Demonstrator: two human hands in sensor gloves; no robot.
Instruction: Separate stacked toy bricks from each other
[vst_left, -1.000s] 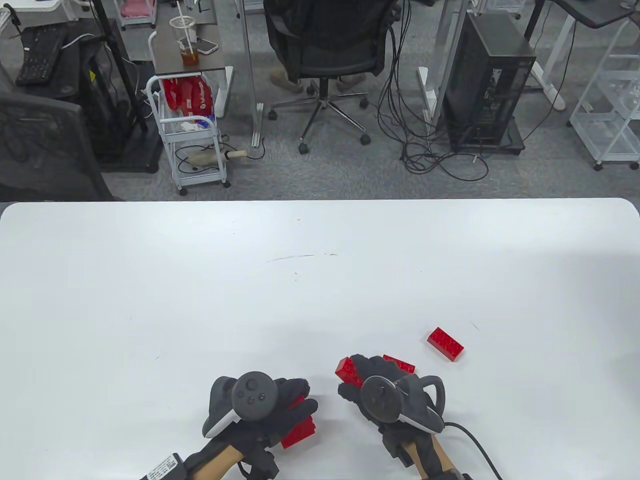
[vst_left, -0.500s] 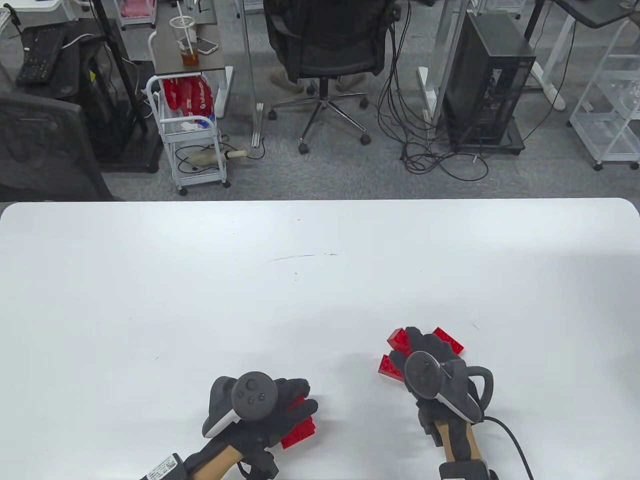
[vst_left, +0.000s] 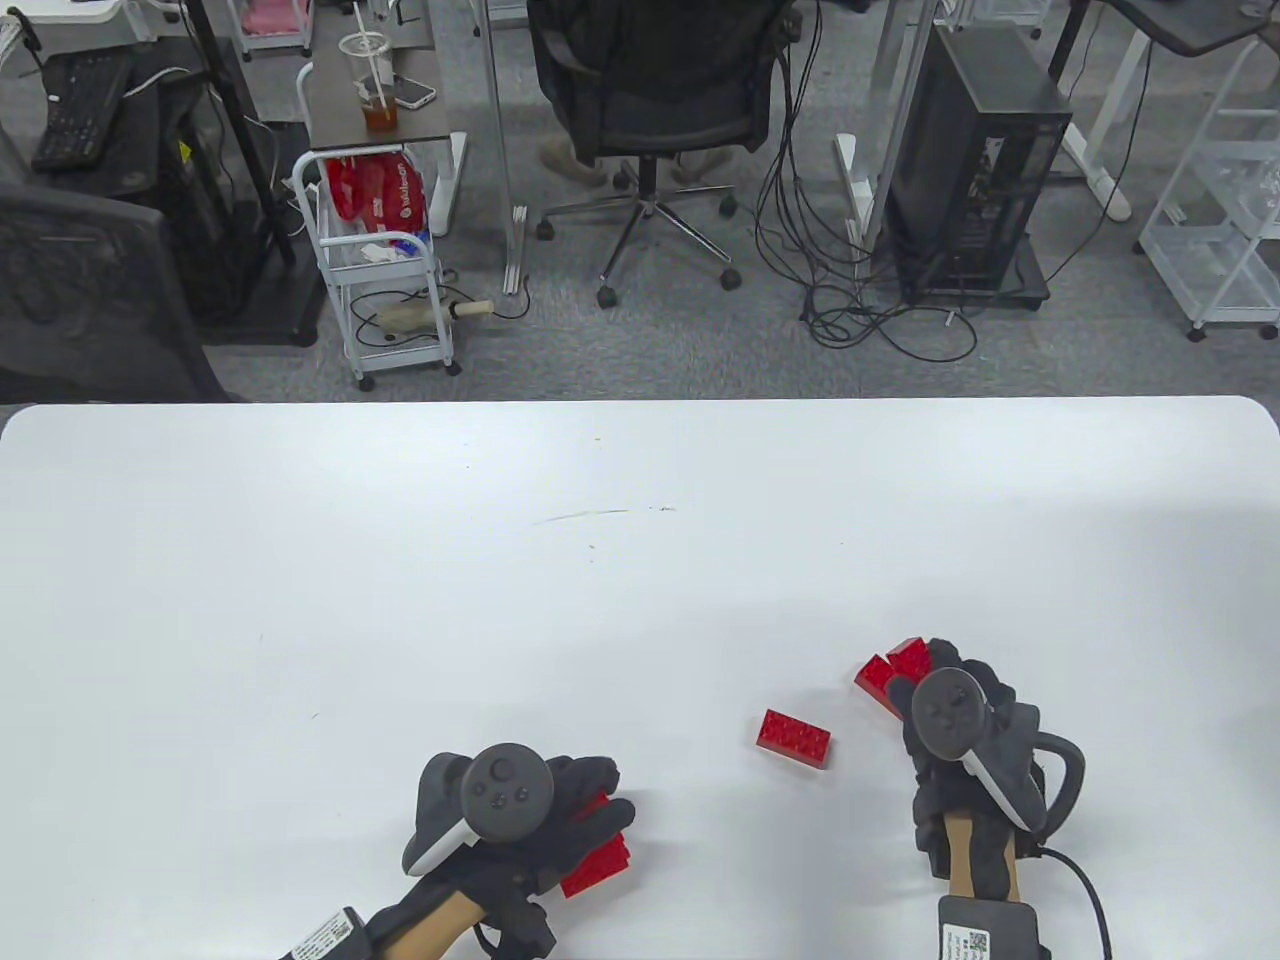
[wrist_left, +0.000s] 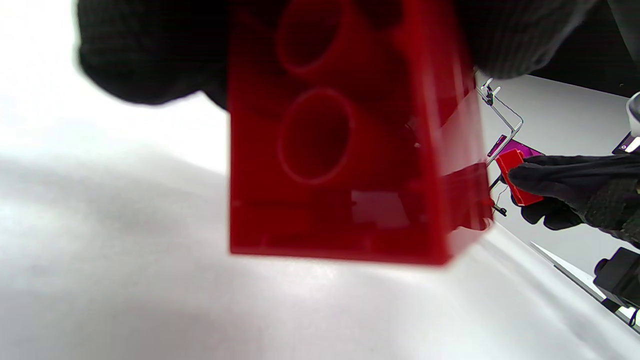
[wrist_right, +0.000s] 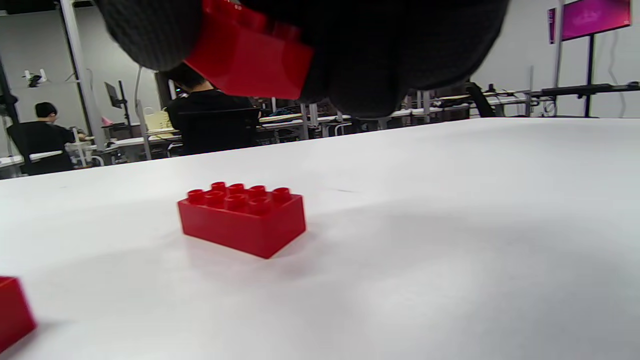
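Note:
My left hand (vst_left: 585, 805) grips a stack of red bricks (vst_left: 600, 862) at the table's near edge. In the left wrist view the stack (wrist_left: 345, 150) fills the frame, its hollow underside toward the camera. My right hand (vst_left: 925, 685) holds a single red brick (vst_left: 910, 655) just above another red brick (vst_left: 873, 673) that lies on the table. In the right wrist view the held brick (wrist_right: 250, 57) sits under my fingers at the top, and the table brick (wrist_right: 242, 220) lies studs up ahead. A third loose brick (vst_left: 793, 737) lies to the left of my right hand.
The white table (vst_left: 400, 560) is bare beyond the bricks. A cable (vst_left: 1085, 890) trails from my right wrist. The loose brick's corner (wrist_right: 12, 312) shows at the right wrist view's left edge. Office chairs and desks stand behind the table.
My right hand has moved right and away from me with its brick, uncovering the loose brick and ending over the far-right brick. My left hand has stayed still.

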